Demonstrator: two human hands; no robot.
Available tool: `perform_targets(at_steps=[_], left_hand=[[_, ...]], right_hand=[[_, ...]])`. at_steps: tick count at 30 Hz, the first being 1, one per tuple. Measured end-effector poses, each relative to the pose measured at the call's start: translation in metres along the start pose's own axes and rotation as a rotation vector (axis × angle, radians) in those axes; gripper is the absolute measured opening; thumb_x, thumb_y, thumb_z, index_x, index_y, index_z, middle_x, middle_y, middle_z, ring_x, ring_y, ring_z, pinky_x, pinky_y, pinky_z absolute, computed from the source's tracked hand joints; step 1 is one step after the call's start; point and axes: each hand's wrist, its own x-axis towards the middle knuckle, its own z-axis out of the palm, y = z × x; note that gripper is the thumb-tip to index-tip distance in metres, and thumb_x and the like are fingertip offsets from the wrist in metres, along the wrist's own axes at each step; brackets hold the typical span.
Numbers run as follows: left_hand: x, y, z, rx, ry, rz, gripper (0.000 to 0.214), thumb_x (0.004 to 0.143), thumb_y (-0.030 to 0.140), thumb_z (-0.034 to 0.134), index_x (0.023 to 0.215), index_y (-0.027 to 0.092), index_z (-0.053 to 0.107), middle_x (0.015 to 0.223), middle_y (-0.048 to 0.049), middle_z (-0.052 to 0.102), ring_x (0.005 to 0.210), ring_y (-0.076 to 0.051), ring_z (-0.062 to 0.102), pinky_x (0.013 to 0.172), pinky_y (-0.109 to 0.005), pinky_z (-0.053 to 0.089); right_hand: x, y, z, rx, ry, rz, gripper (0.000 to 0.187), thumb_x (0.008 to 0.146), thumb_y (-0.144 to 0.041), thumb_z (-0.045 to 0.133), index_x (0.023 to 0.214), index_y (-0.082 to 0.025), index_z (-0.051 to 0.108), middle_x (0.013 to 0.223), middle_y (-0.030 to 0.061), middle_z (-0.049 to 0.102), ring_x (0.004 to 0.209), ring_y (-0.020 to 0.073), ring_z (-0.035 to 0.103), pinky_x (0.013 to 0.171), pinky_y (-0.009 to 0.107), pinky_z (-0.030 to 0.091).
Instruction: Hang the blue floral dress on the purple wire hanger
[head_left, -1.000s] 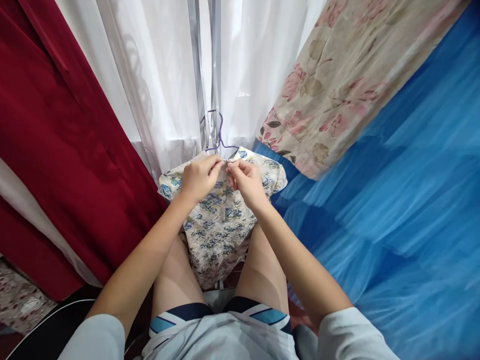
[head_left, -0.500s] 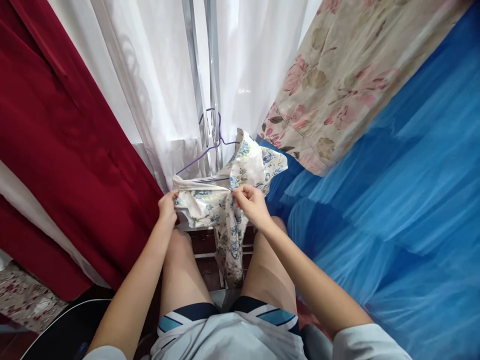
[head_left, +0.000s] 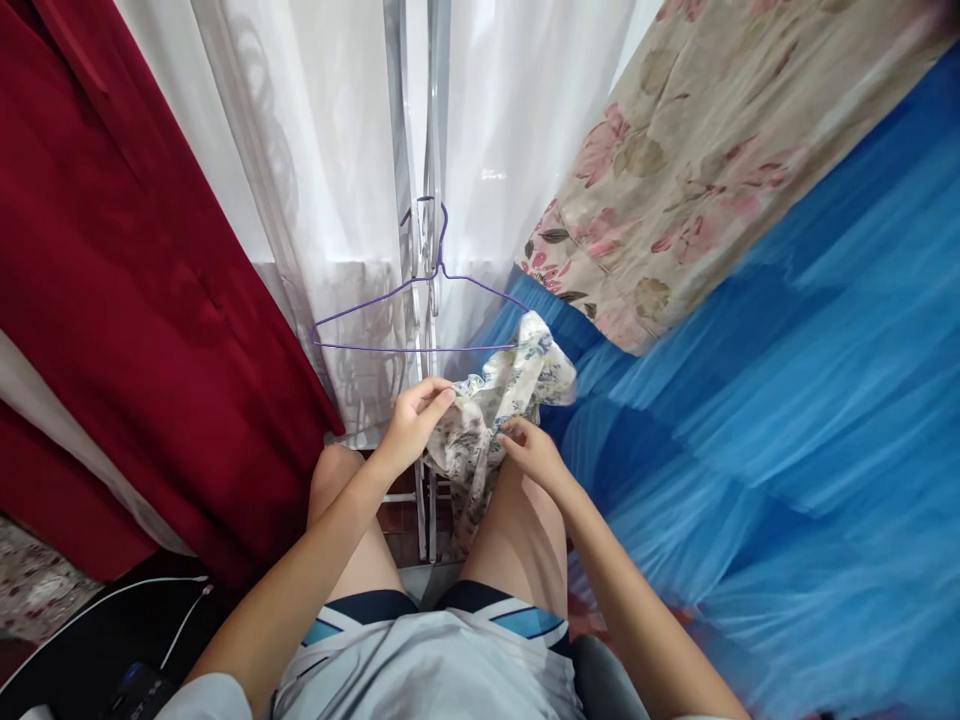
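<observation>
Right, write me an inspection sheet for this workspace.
Surface: a patch of dark reddish floor shows below.
Job's things: floral garment hangs by one shoulder on the right end of a purple hanger.
Clutter: small dark object at lower left, identity unclear.
Hands: left hand and right hand each pinch the garment.
Cables: thin white cord at lower left, probably a cable.
Surroundings: red fabric at left, white curtains ahead, pink-flowered fabric and blue tulle at right.
</observation>
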Motion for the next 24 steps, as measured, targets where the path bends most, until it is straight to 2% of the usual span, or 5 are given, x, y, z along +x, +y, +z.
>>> perform_targets(at_steps=[3,7,14,21,24], left_hand=[[-0.003,0.022,0.015,0.096,-0.036,0.087,0.022,0.091,0.038,0.061,0.095,0.018,0.069,0.091,-0.0045,0.067,0.087,-0.018,0.062,0.082,-0.028,0.047],[-0.005,0.022,0.015,0.246,-0.104,0.155,0.023,0.090,0.040,0.062,0.091,0.019,0.071,0.096,-0.0060,0.063,0.095,-0.020,0.059,0.092,-0.032,0.045],[-0.043,-0.023,-0.028,-0.004,-0.513,-0.317,0.041,0.090,0.050,0.057,0.120,0.021,0.060,0.114,-0.0083,0.064,0.109,-0.023,0.059,0.094,-0.035,0.047],[-0.043,-0.027,-0.122,0.632,-0.533,-0.200,0.037,0.092,0.048,0.053,0.093,0.016,0.072,0.085,-0.0047,0.068,0.082,-0.021,0.061,0.080,-0.033,0.048],[-0.023,-0.019,-0.182,0.987,-0.510,-0.045,0.027,0.089,0.042,0.056,0.094,0.022,0.075,0.089,-0.0047,0.069,0.091,-0.023,0.059,0.099,-0.041,0.039]], right_hand=[[-0.005,-0.035,0.006,-0.037,-0.234,-0.172,0.034,0.069,-0.029,0.072,0.101,-0.019,0.066,0.104,0.0068,0.068,0.095,0.0249,0.061,0.087,0.038,0.046],[-0.022,-0.078,0.024,0.173,-0.734,-0.156,0.017,0.082,-0.035,0.067,0.082,-0.019,0.064,0.080,0.0017,0.066,0.076,0.0196,0.059,0.073,0.032,0.049],[-0.024,-0.100,0.016,0.541,-0.619,0.130,0.031,0.084,-0.045,0.069,0.091,-0.015,0.067,0.079,0.0031,0.070,0.070,0.0163,0.063,0.068,0.029,0.050],[0.014,-0.119,-0.024,0.220,-0.706,-0.055,0.034,0.082,-0.045,0.070,0.091,-0.013,0.072,0.088,0.0076,0.075,0.078,0.0247,0.070,0.070,0.033,0.055],[0.030,-0.121,-0.025,0.113,-0.642,-0.144,0.036,0.080,-0.043,0.071,0.100,-0.014,0.071,0.095,0.0073,0.075,0.083,0.0263,0.070,0.072,0.034,0.056]])
